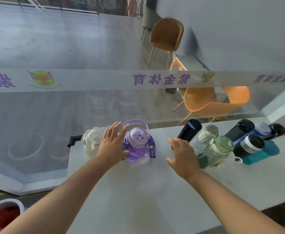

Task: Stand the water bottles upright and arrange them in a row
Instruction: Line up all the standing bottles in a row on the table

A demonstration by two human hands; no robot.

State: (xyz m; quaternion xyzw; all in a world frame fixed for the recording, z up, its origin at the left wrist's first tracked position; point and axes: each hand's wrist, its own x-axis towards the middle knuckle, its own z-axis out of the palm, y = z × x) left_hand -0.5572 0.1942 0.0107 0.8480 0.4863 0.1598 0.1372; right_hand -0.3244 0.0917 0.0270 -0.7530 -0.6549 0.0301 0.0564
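Observation:
A white bottle (91,141) and a purple bottle (137,142) with a cat face and a handle stand upright at the far left of the grey table (138,191). My left hand (112,143) is between them, fingers spread, its thumb against the purple bottle. My right hand (183,156) hovers open just left of a black bottle (189,130) and a clear green-tinted bottle (214,152). Further right are a clear bottle with a white lid (207,133), a teal bottle with a black lid (256,150), a dark blue bottle (263,130) and another black bottle (239,130); whether they stand or lie I cannot tell.
A glass wall with a printed white band (138,80) runs along the table's far edge. Beyond it stand a brown chair (166,35) and orange chairs (211,102). A white bucket with red contents (1,215) sits on the floor at lower left.

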